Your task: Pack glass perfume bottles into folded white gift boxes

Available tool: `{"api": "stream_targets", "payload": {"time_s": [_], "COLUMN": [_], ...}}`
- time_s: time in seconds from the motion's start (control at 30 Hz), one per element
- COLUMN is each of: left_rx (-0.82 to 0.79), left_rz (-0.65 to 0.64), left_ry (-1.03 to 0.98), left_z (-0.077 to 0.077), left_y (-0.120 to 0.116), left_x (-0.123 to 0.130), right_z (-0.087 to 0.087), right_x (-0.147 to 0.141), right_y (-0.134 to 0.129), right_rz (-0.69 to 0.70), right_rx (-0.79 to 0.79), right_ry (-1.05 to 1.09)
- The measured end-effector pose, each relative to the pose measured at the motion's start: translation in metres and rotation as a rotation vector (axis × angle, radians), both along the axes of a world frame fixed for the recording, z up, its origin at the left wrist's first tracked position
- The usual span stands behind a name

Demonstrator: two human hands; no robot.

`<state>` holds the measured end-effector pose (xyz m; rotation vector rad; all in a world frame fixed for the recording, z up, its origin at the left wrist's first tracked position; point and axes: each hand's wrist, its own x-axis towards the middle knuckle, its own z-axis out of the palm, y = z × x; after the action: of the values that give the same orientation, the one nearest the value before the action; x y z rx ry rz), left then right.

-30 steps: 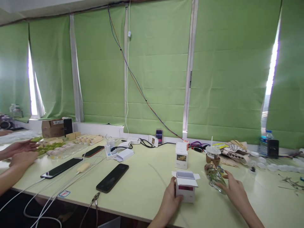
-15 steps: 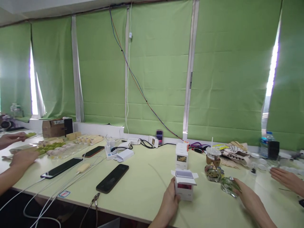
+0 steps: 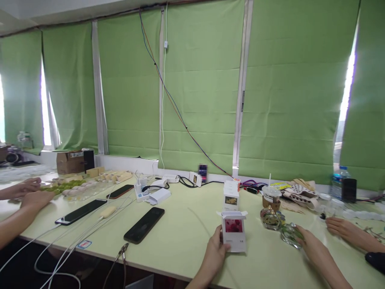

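Observation:
My left hand grips a small white box by its left side. A red picture shows on the box's front, and its top flaps stick out. My right hand has its fingers closed on the edge of a clear glass jar with something green inside; the hand partly hides it. Just behind and to the left is another glass jar with a gold-coloured part on top. White boxes with a picture on the nearest stand in a row behind the held box.
Phones and white cables lie left of centre. A power strip sits near the wall. At left, another person's hands are near green and pale trays; at right, another person's hand. A drink cup stands behind the jars.
The white box has tilted so its red front faces me and its opening no longer shows. My right hand stays at the jar. The other person's hand at right moved leftward.

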<state>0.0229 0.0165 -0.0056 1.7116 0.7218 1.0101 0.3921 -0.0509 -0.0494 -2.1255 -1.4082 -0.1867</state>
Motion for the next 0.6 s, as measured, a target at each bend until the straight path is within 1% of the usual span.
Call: {"api": "stream_targets", "payload": {"time_s": [0.17,0.23,0.3,0.4,0.43,0.47,0.5,0.53,0.57,0.6], "left_rx": [-0.030,-0.021,-0.003,0.040,0.057,0.073,0.087,0.102,0.120,0.143], "left_rz": [-0.016,0.004,0.032,0.072,0.084,0.094,0.106,0.126,0.155,0.190], "left_ry": [0.011,0.047,0.085,0.136,0.153,0.173,0.201,0.245,0.303,0.370], "left_z": [-0.003,-0.004,-0.004,-0.002,-0.002,-0.002,-0.002,-0.002,-0.002,-0.002], "left_y": [0.002,0.003,0.002,-0.001,-0.001,-0.002,-0.002,-0.001,0.000,0.002], "left_x": [0.001,0.000,-0.001,-0.001,-0.002,-0.002,-0.003,-0.004,-0.005,-0.007], "right_z": [-0.001,0.002,0.010,0.030,0.039,0.048,0.058,0.067,0.077,0.085], "right_x": [0.003,0.001,-0.003,-0.015,-0.020,-0.026,-0.031,-0.036,-0.040,-0.043], "right_y": [0.001,0.000,-0.001,-0.002,0.000,0.003,0.007,0.014,0.023,0.033], "right_rz": [0.007,0.011,-0.014,-0.100,-0.115,-0.111,-0.085,-0.062,-0.035,-0.014], "right_rx": [-0.051,-0.061,-0.016,0.158,0.203,0.212,0.189,0.106,-0.026,-0.078], "right_ry": [0.008,0.027,0.024,-0.074,-0.117,-0.156,-0.182,-0.191,-0.201,-0.205]}}
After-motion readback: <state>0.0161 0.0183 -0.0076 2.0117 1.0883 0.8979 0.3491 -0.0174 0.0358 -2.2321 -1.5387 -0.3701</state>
